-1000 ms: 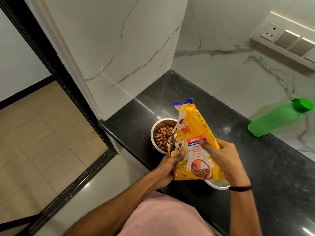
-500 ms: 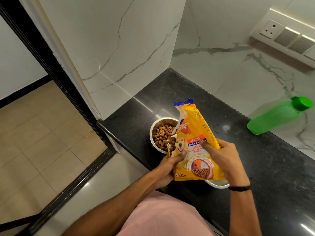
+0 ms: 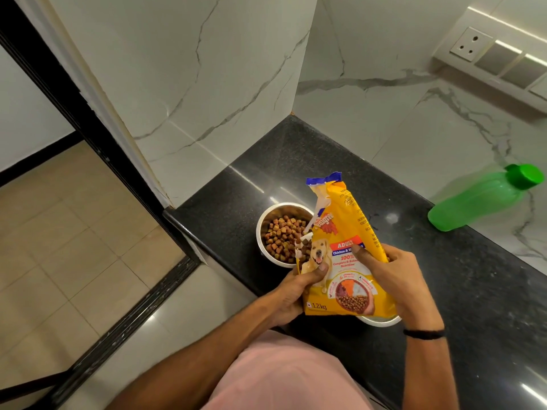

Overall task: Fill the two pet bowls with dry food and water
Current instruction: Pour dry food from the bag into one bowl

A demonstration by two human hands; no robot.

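My left hand's fingers (image 3: pixel 318 269) are clamped on the lower left edge of the yellow food bag (image 3: pixel 346 250), thumb pressed over the printed dog, and my right hand's fingers (image 3: pixel 362 254) are clamped across the bag's middle from the right side. I see the left hand (image 3: pixel 296 294) under the bag's near corner and the right hand (image 3: pixel 399 279) wrapped round its flank. The bag stands nearly upright with its torn corner low on the left, where kibble (image 3: pixel 284 233) shows at the opening just above the rim of the far bowl (image 3: pixel 268 214).

That steel bowl sits near the desk's (image 3: pixel 473 291) left edge and already holds a good heap. The second bowl (image 3: pixel 380 321) lies at the near edge, mostly hidden behind the bag; I cannot tell what is in it. A green bottle (image 3: pixel 485 198), capped, rests well apart by the back wall on the right.

I judge the dry-food step to be about done. Next I need to right the bag so nothing more spills, set it down clear of both bowls, then reach for the bottle, uncap it and pour water into the near bowl.
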